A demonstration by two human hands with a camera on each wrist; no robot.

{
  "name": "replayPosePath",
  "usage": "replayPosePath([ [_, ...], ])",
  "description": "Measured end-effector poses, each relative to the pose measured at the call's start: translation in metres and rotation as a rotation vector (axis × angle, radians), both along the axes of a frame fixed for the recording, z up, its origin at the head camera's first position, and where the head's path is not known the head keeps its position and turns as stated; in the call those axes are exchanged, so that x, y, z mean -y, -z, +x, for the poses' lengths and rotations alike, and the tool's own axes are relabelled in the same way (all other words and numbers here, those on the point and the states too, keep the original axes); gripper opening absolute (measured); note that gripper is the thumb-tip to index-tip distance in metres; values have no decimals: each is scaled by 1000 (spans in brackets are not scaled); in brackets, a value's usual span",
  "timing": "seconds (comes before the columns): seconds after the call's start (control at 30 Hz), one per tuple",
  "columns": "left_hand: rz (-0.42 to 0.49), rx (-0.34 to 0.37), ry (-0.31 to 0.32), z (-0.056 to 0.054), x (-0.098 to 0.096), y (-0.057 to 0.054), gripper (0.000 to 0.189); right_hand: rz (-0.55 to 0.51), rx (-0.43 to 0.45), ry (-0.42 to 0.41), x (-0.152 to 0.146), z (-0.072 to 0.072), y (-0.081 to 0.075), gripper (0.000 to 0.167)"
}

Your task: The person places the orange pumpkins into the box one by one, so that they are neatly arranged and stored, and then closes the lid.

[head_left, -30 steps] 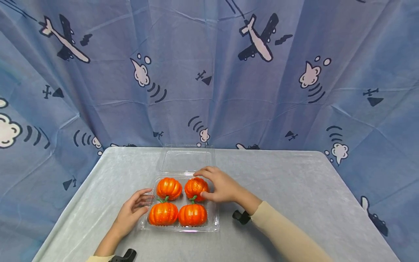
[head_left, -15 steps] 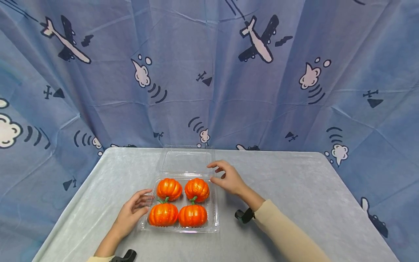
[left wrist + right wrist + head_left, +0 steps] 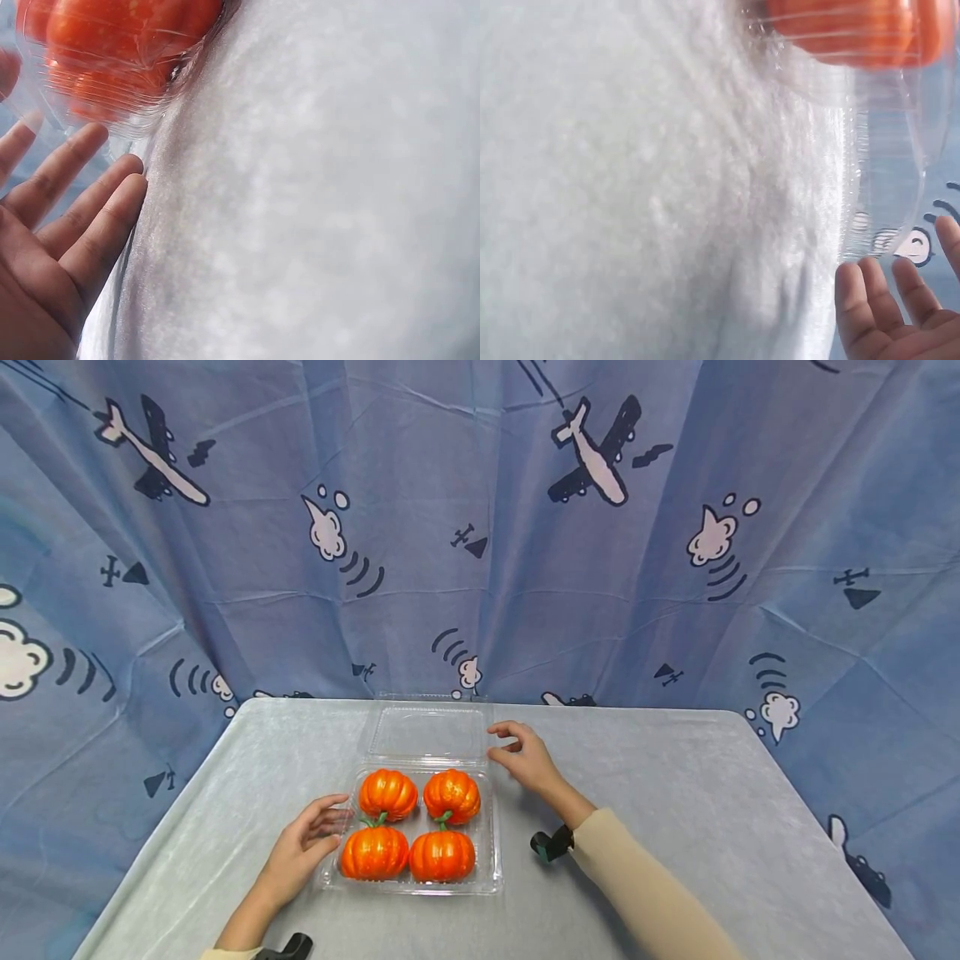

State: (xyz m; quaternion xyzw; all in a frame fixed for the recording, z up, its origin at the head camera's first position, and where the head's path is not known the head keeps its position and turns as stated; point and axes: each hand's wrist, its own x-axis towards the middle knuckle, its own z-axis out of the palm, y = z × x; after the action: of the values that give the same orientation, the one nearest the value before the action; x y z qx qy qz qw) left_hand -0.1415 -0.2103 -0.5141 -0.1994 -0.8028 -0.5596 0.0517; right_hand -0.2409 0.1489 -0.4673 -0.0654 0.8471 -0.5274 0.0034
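Note:
A clear plastic clamshell container lies opened out, its lid folded back toward the curtain. Several shiny orange pumpkins with green stems sit in the base in two rows: a back left pumpkin, a back right pumpkin, a front left pumpkin and a front right pumpkin. My left hand rests at the base's left side; its fingers look relaxed against the plastic wall in the left wrist view. Beside the lid's right edge is my right hand, fingers spread with nothing between them.
A table with a pale grey cloth bears the container, left of its middle. Behind it hangs a blue curtain printed with planes and clouds. Black wrist cameras, such as the right one, stick out below each wrist.
My right hand has left the back right pumpkin and moved back and to the right, to the lid's right edge. The left hand and the pumpkins have stayed put.

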Motion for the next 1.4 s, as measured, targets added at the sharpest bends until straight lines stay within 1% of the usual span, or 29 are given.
replayPosePath([
  [0.2, 0, -3, 4, 1, 0, -1, 49, -35, 64, 33, 1, -8, 8, 36],
  [0.37, 4, 8, 2, 1, 0, -1, 49, -55, 76, 37, 2, -12, 14, 36],
  [0.57, 8, 13, 0, 1, 0, 1, 49, -47, 91, 28, 2, -14, 19, 35],
  [0.83, 2, 24, -6, 1, 0, 3, 49, -22, 87, 10, 2, -16, 22, 37],
  [1.07, -3, 28, -11, 0, 0, 3, 50, -23, 98, 8, 1, -16, 20, 39],
  [1.4, -13, 20, -12, -2, 2, 4, 50, -16, 45, 7, -2, -14, 17, 41],
])
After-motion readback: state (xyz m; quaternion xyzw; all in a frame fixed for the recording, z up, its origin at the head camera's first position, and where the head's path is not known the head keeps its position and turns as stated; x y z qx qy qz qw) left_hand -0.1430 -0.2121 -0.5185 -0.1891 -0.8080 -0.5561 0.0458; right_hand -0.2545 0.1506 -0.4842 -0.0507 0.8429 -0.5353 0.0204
